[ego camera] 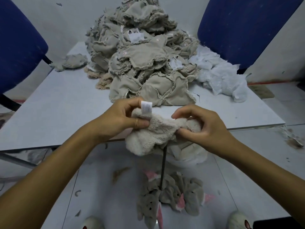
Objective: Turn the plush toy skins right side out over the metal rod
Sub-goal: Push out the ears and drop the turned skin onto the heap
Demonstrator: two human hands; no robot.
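Cream fleece skin [153,131], white tag up, bunched between left hand [118,119] and right hand [201,128], both pinching it. Dark rod [163,167] stands upright beneath it. Inside-out grey skins, pile [142,63], beyond the hands; turned skins [173,197] below.

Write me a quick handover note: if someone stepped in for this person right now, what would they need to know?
Left hand pinches the fluffy cream skin by its white label; right hand grips its other end. The skin sits over the metal rod, fleece showing.
Done: grey turned skins with pink ears lie on the floor.
Left: finish this one, then the big pile of inside-out skins on the table.
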